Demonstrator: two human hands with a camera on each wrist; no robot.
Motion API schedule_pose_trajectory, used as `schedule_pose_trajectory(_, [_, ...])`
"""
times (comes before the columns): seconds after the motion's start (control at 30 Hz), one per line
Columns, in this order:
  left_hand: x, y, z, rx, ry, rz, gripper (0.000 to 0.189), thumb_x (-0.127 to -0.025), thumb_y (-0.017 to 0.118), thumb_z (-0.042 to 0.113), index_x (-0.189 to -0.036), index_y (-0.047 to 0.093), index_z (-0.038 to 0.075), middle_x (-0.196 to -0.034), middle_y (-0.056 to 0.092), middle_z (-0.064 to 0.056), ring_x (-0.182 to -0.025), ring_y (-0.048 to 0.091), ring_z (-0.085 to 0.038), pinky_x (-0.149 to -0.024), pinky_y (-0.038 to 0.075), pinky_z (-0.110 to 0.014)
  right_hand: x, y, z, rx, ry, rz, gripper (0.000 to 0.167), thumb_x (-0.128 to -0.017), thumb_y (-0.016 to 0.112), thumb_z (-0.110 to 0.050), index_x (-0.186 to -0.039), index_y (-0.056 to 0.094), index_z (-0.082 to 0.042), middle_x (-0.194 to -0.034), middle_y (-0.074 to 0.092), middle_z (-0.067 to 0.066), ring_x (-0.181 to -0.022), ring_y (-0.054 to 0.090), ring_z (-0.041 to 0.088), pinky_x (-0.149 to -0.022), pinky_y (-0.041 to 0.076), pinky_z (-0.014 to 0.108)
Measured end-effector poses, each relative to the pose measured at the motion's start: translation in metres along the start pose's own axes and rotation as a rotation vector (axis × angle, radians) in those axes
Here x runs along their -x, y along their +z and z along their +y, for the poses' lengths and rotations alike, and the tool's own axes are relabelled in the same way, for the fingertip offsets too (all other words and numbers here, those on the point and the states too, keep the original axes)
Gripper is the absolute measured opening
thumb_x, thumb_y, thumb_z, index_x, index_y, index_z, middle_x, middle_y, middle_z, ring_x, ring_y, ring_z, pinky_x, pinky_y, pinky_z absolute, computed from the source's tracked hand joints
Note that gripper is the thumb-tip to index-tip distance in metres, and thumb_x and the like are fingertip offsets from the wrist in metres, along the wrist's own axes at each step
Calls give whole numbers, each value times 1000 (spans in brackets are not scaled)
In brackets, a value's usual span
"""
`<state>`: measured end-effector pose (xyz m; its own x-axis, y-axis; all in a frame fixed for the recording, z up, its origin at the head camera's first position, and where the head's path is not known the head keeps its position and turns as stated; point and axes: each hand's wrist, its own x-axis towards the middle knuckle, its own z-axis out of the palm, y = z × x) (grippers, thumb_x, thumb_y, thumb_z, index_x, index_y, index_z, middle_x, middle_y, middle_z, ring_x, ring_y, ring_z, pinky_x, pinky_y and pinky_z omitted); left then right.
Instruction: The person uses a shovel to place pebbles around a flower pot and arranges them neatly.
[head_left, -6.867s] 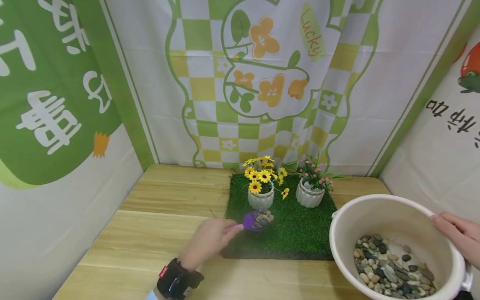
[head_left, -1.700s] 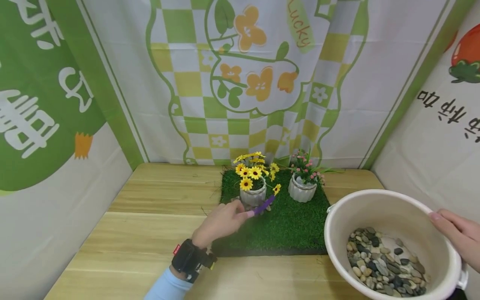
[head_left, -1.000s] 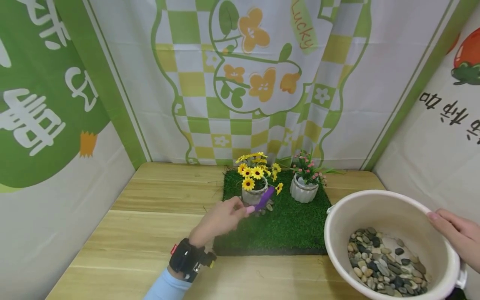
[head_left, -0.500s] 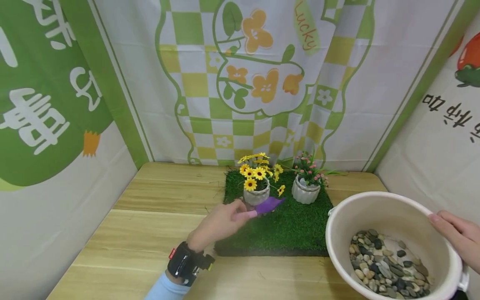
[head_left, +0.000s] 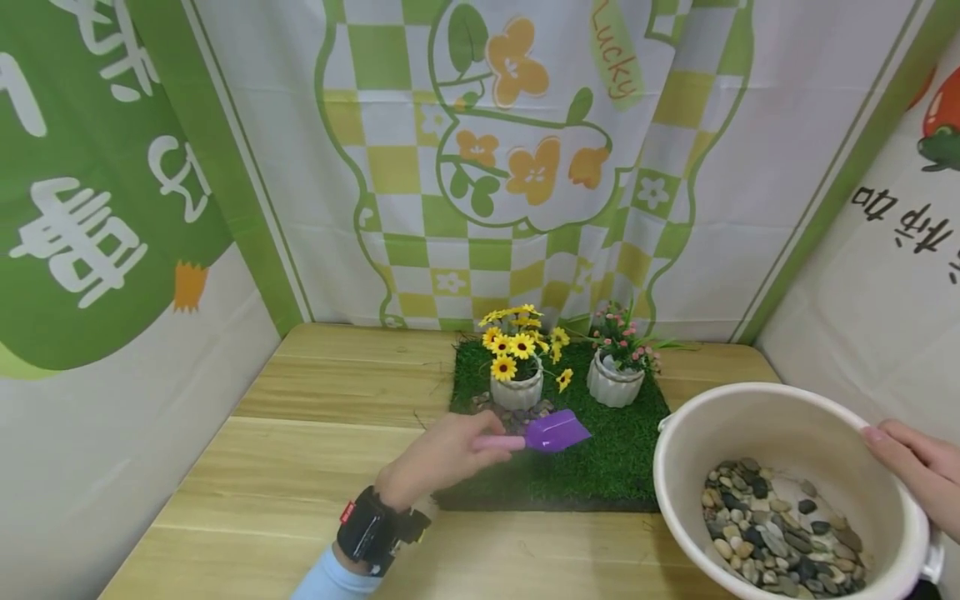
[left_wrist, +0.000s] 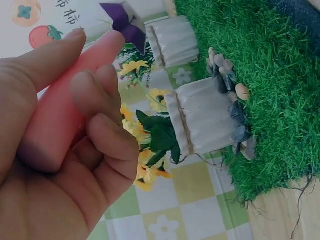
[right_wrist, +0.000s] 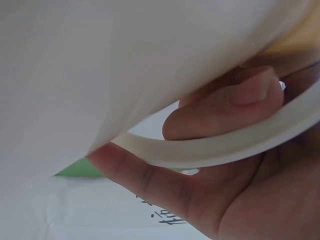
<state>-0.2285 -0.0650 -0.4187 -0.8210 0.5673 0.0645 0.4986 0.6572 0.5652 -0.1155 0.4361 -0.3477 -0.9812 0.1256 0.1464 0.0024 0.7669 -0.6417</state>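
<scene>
Purple, likely light, the scoop (head_left: 557, 432) is held by its handle (head_left: 501, 442) in the left hand (head_left: 438, 455), the heavier-looking bucket (head_left: 806, 433) by its rim (head_left: 750, 387) in the right hand (head_left: 921, 465).

Round cream plastic bucket (head_left: 738, 429): we find its near rim cropped by the head view's bottom edge.
Bare right hand (head_left: 921, 462): cut off at right edge.
Printed red tomato (head_left: 945, 112): likewise cropped.

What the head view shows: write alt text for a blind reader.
The left hand holds a purple scoop over a grass mat; the right hand grips a bucket of pebbles. On the mat, stones lie by a pot of yellow flowers; a pink-flowered pot stands farther right.
</scene>
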Motion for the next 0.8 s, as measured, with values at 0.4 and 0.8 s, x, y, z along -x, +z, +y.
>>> schedule_pose_trajectory(0.4, [8,-7,15,-11,29,3,35,-94,59,51,-107,67,19,-77,64,13,-60,55,0,-58,49,-20,2,0,-4,10,-4,-4,31,-107,37,-27,-80,49,-19,-52,58,1,-32,55,19,-29,41,32])
schedule_pose_trajectory(0.8, [16,-12,49,9,117,-3,41,-94,52,60,-98,68,23,-83,68,13,-69,61,2,-68,51,-19,1,1,-3,15,-11,-1,32,-107,39,-26,-79,48,-15,-52,57,1,-33,55,18,-30,42,31])
